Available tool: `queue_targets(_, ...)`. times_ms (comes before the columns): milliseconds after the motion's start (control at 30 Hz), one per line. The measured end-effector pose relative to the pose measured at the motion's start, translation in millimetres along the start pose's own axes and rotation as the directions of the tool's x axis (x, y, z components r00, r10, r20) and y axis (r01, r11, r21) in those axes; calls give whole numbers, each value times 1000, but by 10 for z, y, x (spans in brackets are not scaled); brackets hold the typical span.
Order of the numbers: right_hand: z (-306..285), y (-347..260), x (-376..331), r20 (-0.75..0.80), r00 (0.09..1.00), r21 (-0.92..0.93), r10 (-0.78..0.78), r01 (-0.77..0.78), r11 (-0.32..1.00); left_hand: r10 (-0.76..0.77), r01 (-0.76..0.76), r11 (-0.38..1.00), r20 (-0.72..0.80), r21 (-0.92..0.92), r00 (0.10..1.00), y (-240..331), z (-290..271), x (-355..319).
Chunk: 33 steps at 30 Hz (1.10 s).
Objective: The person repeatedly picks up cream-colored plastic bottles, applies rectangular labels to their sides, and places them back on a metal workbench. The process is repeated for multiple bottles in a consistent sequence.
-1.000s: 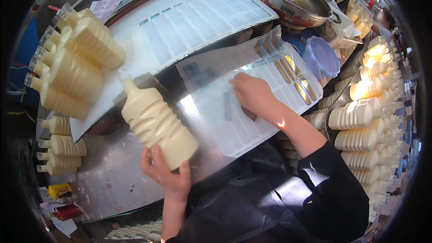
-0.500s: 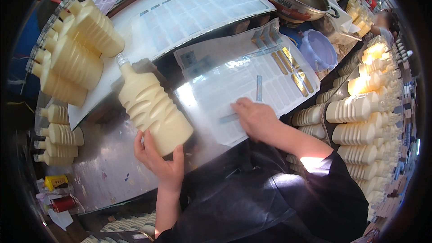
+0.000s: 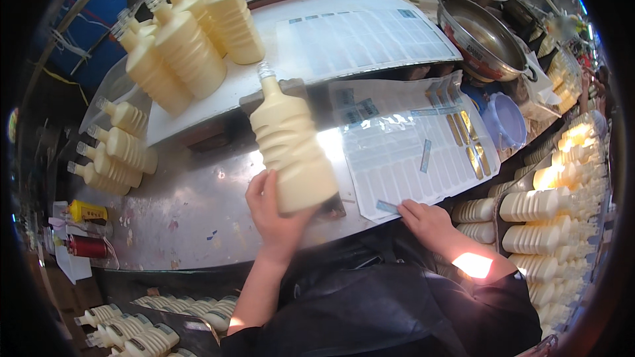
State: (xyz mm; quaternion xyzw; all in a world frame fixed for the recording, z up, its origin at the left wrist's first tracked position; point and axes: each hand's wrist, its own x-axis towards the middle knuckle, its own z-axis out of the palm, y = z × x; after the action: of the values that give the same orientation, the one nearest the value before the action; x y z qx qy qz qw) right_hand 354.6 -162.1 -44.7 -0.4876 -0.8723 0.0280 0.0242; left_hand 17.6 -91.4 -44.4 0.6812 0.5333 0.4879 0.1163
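Note:
A cream-coloured plastic bottle with ribbed sides and a clear neck lies tilted on a dark support. My left hand grips its lower end, thumb under the base and fingers along the left side. At the near edge of a white label sheet, my right hand pinches the end of a narrow blue label strip. Another blue label strip rests farther up the sheet, and gold label strips sit toward its right side.
Upright cream bottles crowd the back left of the white board. Smaller bottles lie at the left. A metal pan and lilac basin stand at the right, above stacked bottles. Red thread spool sits far left.
The view has shifted, so most things appear farther right or lower. My right hand has drawn the blue label strip toward the sheet's near edge. My left hand still grips the bottle.

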Motion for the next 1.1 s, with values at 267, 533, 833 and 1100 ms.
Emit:
queue_targets(267, -388, 40, 468, 211, 954, 582, 212, -297, 757, -7, 7, 999, 8, -48, 1000, 14, -14, -2)
queue_targets(533, -1178, -56, 2140, 19, 984, 789, 176, -123, 602, -110, 114, 983, 40, -144, 993, -33, -153, 187)
queue_targets(833, -1187, -97, 2766, -368, 697, -301, -615, 537, 788, -438, 451, 704, 165, -549, 884, -161, -61, 996)
queue_targets(1100, -947, 61, 2793, -451, 624, -400, -638, 498, 769, -573, 552, 649, 141, -524, 807, -250, 145, 1195)
